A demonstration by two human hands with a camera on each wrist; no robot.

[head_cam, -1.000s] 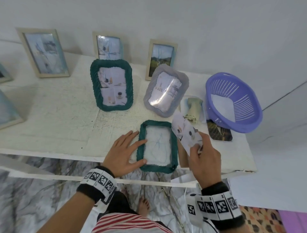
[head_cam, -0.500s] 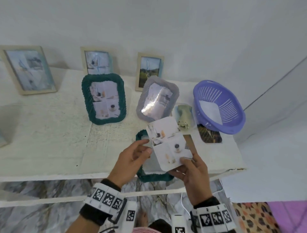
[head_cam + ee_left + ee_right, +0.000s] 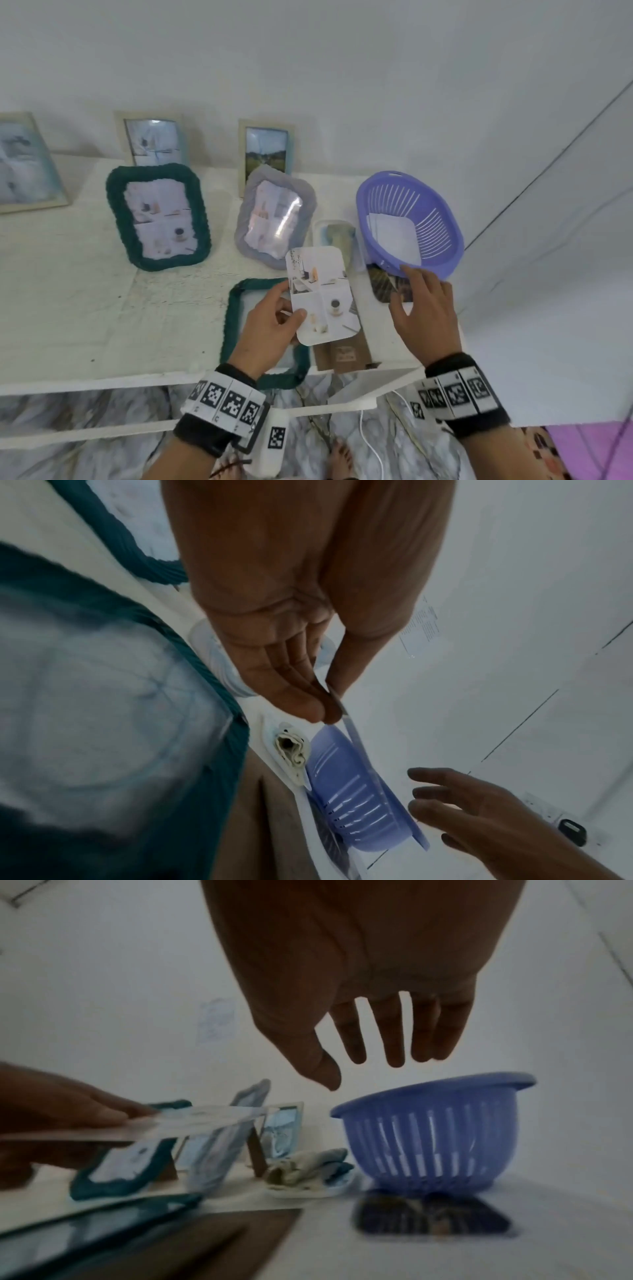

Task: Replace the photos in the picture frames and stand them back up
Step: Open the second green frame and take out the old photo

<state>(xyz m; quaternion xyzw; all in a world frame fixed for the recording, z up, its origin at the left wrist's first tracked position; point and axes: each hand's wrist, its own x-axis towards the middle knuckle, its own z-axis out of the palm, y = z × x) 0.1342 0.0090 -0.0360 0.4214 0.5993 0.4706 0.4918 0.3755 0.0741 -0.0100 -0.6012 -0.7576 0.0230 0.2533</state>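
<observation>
My left hand (image 3: 274, 318) pinches a white photo (image 3: 323, 294) by its left edge and holds it above a green knitted frame (image 3: 233, 308) that lies flat near the table's front edge. In the left wrist view the thumb and fingers (image 3: 308, 704) clamp the photo (image 3: 349, 723) edge-on. My right hand (image 3: 423, 308) hovers empty with straight, spread fingers, just in front of a purple basket (image 3: 407, 222). Below that hand lies a dark photo (image 3: 385, 286). A brown backing board (image 3: 342, 353) lies right of the flat frame.
A green knitted frame (image 3: 157, 216) and a grey one (image 3: 275, 219) stand upright mid-table. Wooden frames (image 3: 152, 140) (image 3: 265, 150) lean on the wall behind. White sheets lie in the basket. A small tray with a folded cloth (image 3: 337, 236) sits left of the basket.
The photo passed from my right hand to my left. My left hand left the flat frame; my right hand let go and moved right toward the basket.
</observation>
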